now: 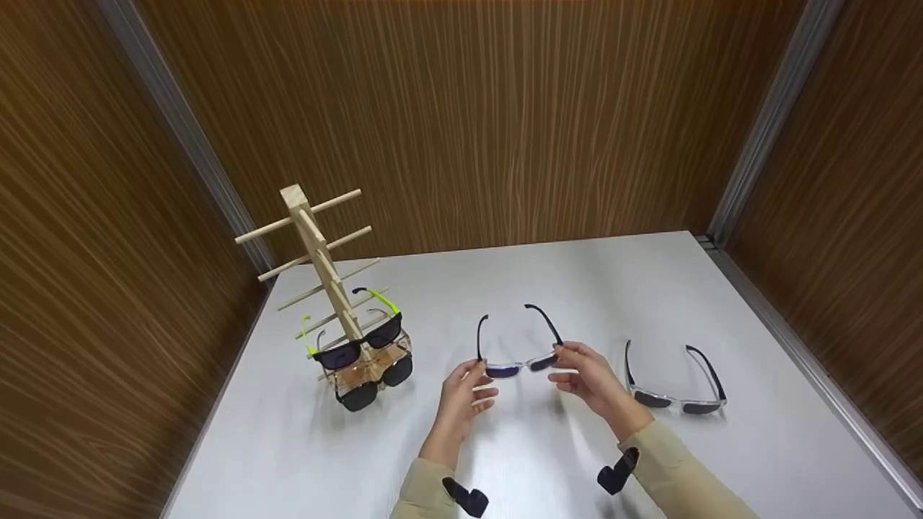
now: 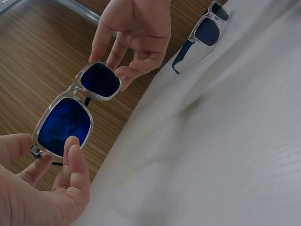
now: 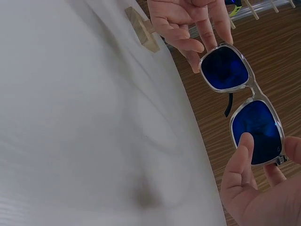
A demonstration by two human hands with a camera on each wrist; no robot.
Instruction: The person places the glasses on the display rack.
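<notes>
- Over the counter (image 1: 440, 310), left hand (image 1: 460, 395) and right hand (image 1: 588, 375) pinch opposite ends of clear-framed sunglasses (image 1: 503, 372), each grip narrow.
- Probably, this keeps them level.

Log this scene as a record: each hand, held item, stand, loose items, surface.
left_hand: left hand pinches one end of held sunglasses
right_hand: right hand pinches the other end
held_item: held sunglasses, clear frame, blue lenses, dark temples unfolded
stand: wooden stand, at left, several sunglasses on its lower part, topmost pair with yellow-green temples
loose_item: second clear-framed pair, right of right hand, temples unfolded
surface: white table
</notes>
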